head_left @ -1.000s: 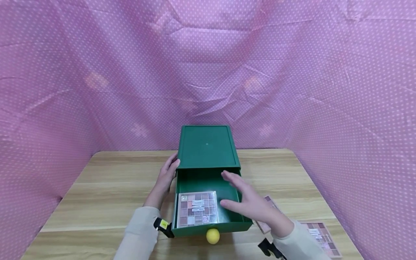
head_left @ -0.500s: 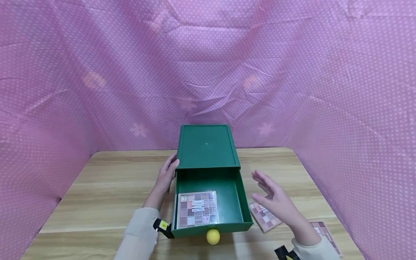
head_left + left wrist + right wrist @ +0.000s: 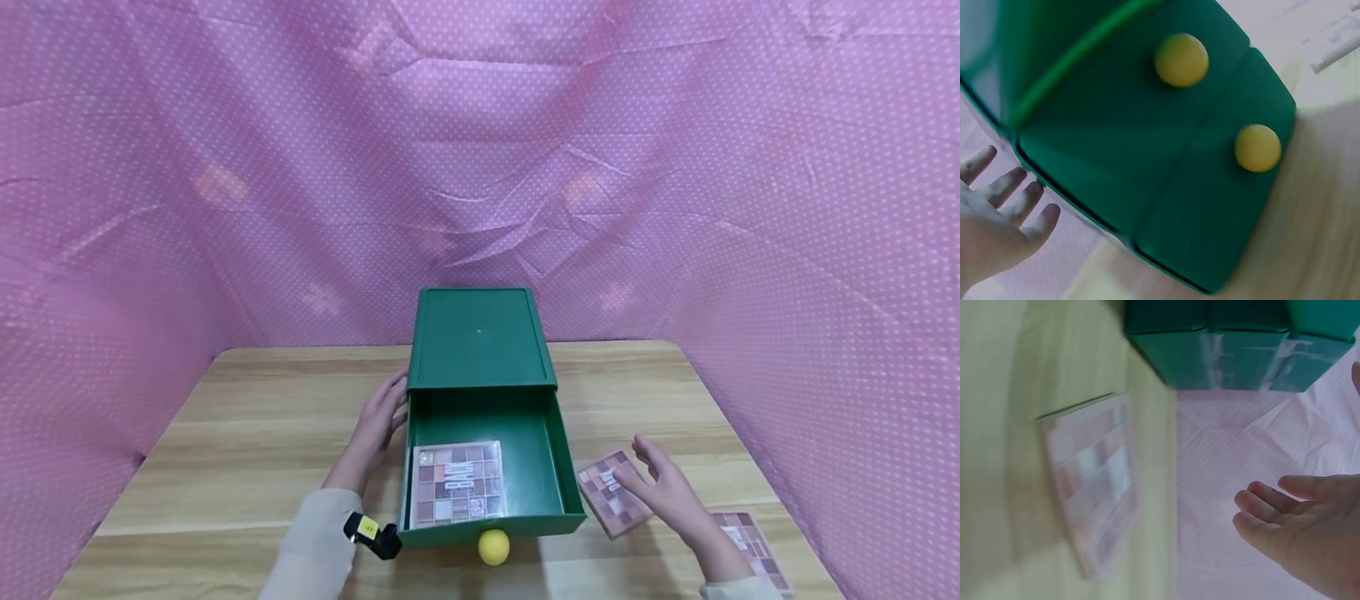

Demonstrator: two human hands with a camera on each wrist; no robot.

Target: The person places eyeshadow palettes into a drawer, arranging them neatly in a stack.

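A green drawer cabinet (image 3: 480,337) stands on the table, its top drawer (image 3: 532,467) pulled out. Inside it, at the front left, lies a flat square eyeshadow palette (image 3: 457,483) marked "BACK". My left hand (image 3: 375,429) is at the cabinet's left side, its fingers loosely spread in the left wrist view; whether they touch the side I cannot tell. To the right of the drawer, my right hand (image 3: 671,496) hovers with relaxed fingers by a second palette (image 3: 611,496) on the table. The right wrist view shows that palette (image 3: 1091,487) apart from the hand (image 3: 1310,525).
A third palette (image 3: 750,546) lies at the table's right front, partly behind the right forearm. The top drawer has a yellow ball knob (image 3: 493,547); lower drawers have knobs (image 3: 1257,148) too. Pink dotted cloth (image 3: 480,167) hangs around the wooden table (image 3: 247,450).
My right hand has moved from over the drawer rightward and down to the palette beside it. My left hand's thumb has dropped away from the cabinet's top edge.
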